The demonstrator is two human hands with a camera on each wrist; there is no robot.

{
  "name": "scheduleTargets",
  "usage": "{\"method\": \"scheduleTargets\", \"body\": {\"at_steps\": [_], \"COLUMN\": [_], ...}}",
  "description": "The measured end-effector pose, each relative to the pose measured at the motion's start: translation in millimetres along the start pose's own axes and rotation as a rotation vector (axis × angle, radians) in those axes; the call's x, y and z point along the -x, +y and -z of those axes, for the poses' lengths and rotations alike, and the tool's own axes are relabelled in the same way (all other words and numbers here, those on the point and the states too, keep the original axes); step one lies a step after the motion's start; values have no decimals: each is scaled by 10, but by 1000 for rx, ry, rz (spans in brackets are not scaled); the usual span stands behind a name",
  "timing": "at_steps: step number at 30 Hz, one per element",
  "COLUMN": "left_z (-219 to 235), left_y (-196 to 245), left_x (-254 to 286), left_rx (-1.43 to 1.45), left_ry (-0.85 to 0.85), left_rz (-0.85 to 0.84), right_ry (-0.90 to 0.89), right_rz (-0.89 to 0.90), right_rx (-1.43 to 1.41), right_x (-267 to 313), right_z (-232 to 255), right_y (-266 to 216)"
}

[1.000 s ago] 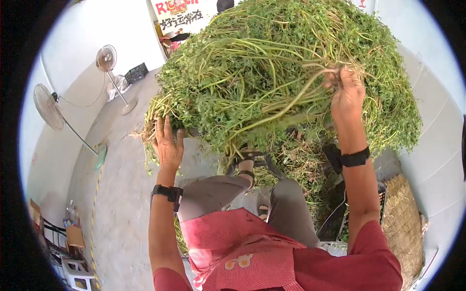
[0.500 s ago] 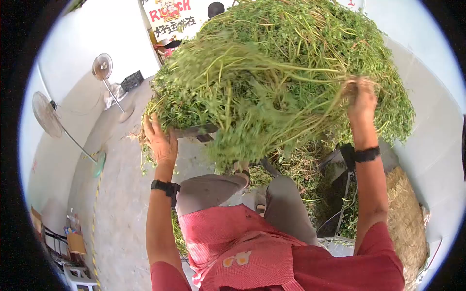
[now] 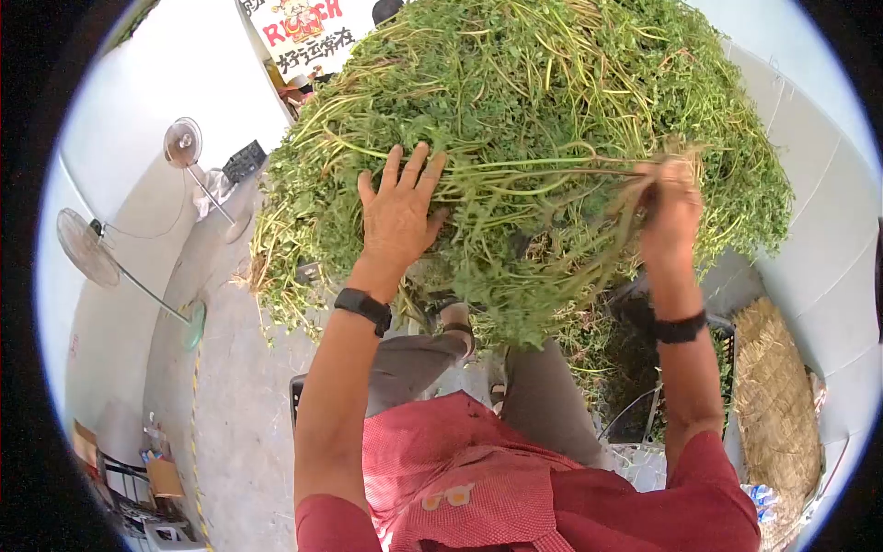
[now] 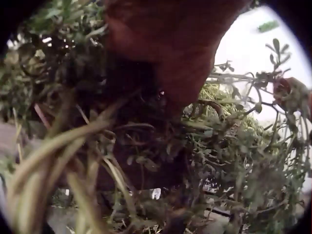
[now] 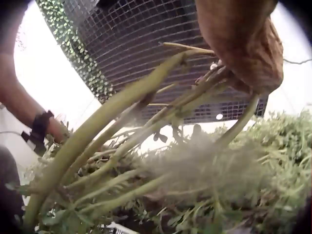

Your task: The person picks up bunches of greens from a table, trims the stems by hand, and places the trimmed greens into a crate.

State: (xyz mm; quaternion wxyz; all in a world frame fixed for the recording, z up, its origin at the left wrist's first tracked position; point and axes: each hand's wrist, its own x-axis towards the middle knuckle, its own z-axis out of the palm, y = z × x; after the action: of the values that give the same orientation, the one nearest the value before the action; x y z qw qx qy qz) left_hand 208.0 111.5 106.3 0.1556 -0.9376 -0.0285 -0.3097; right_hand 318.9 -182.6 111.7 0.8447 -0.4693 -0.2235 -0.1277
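Stems (image 3: 552, 175) are pinched in the curled right hand (image 3: 670, 207) over the heap's (image 3: 552, 83) right side; flat, open left hand (image 3: 397, 213) just presses leaves, so loose strands could easily slip and scatter.

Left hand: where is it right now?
In the head view, the left hand lies flat with fingers spread on the left-centre of the bundle of green stems, opposite the right hand gripping the stem ends.

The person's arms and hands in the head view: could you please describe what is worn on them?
Both arms are bare below short red sleeves. The left hand and right hand wear no gloves. Each wrist carries a black strap: left strap, right strap.
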Motion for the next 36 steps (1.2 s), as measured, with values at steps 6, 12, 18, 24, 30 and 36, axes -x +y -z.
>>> {"method": "scheduleTargets", "body": {"at_steps": [6,12,18,24,30,36], "left_z": [-122,-75,164,185,249,299], "left_y": [38,61,71,96,120,167], "left_x": [-27,-20,93,194,255,286], "left_rx": [-38,1,11,-7,60,122], "left_ry": [-65,-60,-1,26,44,-4], "left_rz": [102,87,-54,-87,-107,-118], "right_ry": [470,119,35,-107,-145,-143], "right_rz": [160,-9,34,99,164,206], "right_rx": [67,-92,-5,-47,-138,-178], "right_x": [-173,-1,339,564,780,925], "right_z": [877,1419,1002,962,934,1000], "right_y": [-915,-844,-792,-1236,-1691,-1920]}}
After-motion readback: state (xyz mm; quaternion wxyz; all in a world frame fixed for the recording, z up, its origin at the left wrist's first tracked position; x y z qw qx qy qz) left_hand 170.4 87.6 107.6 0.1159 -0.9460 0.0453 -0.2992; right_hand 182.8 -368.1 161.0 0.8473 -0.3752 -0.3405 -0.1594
